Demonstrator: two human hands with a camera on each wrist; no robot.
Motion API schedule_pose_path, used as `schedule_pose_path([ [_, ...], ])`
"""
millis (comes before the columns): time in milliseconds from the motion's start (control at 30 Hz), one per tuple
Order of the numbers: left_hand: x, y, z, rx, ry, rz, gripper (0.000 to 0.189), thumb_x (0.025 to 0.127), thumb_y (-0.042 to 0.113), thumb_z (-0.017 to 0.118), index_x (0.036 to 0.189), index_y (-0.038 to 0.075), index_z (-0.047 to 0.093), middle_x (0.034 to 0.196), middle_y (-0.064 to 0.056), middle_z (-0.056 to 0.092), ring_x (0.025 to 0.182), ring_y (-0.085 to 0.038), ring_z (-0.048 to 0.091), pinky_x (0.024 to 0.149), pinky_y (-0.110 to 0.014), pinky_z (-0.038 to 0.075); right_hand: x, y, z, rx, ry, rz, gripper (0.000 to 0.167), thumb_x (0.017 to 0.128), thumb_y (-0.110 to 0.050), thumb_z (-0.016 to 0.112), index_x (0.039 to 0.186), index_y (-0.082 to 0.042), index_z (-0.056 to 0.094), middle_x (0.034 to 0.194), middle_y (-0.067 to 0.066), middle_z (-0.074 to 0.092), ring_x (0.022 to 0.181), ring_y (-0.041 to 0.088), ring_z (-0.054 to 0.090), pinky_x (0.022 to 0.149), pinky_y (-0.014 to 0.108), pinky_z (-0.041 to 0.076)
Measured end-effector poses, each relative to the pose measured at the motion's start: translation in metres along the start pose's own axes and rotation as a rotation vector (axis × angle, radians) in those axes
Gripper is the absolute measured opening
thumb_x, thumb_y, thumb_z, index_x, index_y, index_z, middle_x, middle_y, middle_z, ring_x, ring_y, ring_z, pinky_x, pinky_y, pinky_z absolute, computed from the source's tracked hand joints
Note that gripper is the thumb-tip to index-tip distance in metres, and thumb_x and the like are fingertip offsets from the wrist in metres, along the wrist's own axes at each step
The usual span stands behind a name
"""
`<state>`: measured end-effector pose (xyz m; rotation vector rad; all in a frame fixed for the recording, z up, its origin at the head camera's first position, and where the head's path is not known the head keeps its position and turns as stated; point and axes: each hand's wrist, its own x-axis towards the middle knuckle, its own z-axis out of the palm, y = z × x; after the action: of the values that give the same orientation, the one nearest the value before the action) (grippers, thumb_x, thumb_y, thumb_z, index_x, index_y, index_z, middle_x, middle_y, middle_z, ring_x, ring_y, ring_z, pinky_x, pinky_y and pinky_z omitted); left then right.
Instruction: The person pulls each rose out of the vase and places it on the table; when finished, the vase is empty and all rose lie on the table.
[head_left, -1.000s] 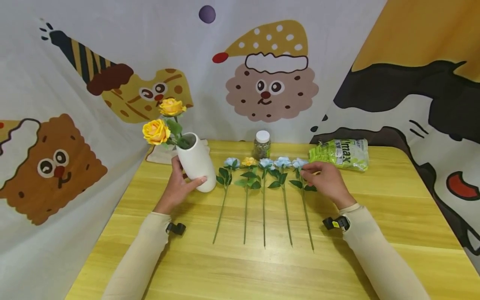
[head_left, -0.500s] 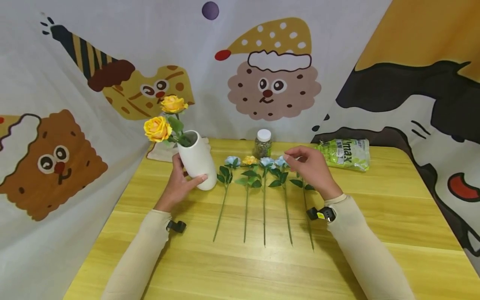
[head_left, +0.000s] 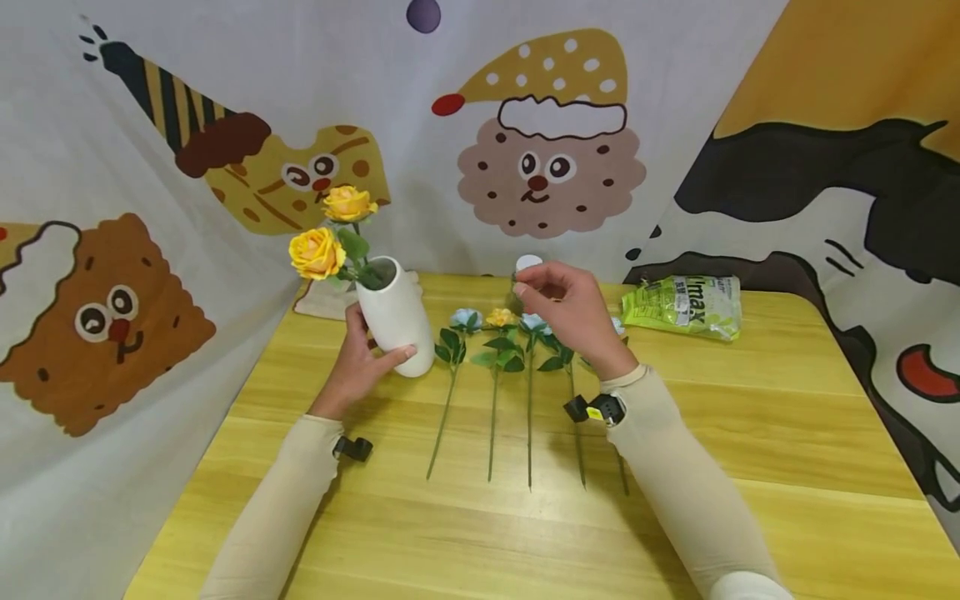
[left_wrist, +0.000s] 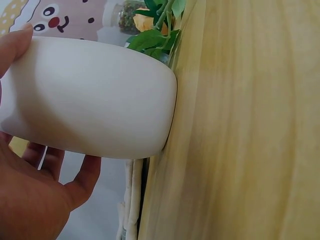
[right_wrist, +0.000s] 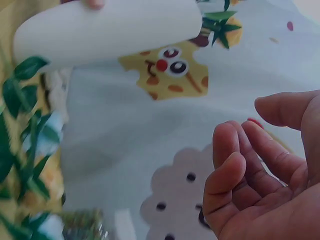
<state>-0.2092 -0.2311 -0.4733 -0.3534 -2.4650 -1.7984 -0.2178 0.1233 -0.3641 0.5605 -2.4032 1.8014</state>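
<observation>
My left hand (head_left: 360,367) grips the white vase (head_left: 401,329) low on its side, thumb in front and fingers behind. The vase's base meets the table in the left wrist view. Two yellow roses (head_left: 317,253) stick out of its mouth, leaning left. My right hand (head_left: 573,308) hovers over the row of lying flowers, its fingers loosely bent and the thumb apart; nothing is held, as the right wrist view confirms. Among that row are a blue flower (head_left: 467,319) at the left end and a yellow flower (head_left: 501,317) beside it. The right hand partly hides the blue blooms farther right.
Behind the right hand stands a jar with a white lid (head_left: 528,262), mostly covered. A green and white bag (head_left: 682,307) lies at the back right of the wooden table (head_left: 480,542). Behind the vase is a pale cloth (head_left: 322,302). A printed curtain (head_left: 420,150) hangs behind everything.
My right hand has moved left from the rightmost blue flower, across the row, to in front of the jar. The left hand keeps its grip on the vase.
</observation>
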Motion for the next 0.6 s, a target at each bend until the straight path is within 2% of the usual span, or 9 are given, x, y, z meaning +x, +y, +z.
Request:
schedule_pose_path([
  [133,0.000,0.001,-0.001,-0.003,-0.005,-0.005,0.095,0.091,0.021,0.083,0.158,0.019,0.016,0.156,-0.015,0.036,0.140,-0.031,0.042,0.116,-0.061,0.038,0.007,-0.015,0.013,0.044,-0.013,-0.030,0.019,0.102,-0.024,0.072,0.117,-0.013,0.076,0.095,0.010,0.073,0.079,0.022,0.066,0.069,0.030,0.054],
  [367,-0.001,0.002,0.001,0.003,0.001,-0.006,0.094,0.090,0.020,0.084,0.157,0.018,0.017,0.155,-0.015,0.037,0.139,-0.032,0.044,0.115,-0.061,0.039,0.017,-0.040,0.041,0.108,-0.029,-0.117,0.020,0.101,-0.020,0.072,0.118,-0.011,0.075,0.098,0.007,0.073,0.082,0.035,0.064,0.064,0.029,0.050],
  [600,0.000,0.002,0.000,0.007,0.006,0.013,0.095,0.091,0.020,0.084,0.157,0.020,0.016,0.155,-0.015,0.037,0.138,-0.030,0.044,0.114,-0.062,0.039,0.028,-0.063,0.070,0.132,-0.027,-0.193,0.023,0.100,-0.017,0.073,0.120,-0.007,0.075,0.103,0.009,0.077,0.085,0.022,0.069,0.071,0.030,0.057],
])
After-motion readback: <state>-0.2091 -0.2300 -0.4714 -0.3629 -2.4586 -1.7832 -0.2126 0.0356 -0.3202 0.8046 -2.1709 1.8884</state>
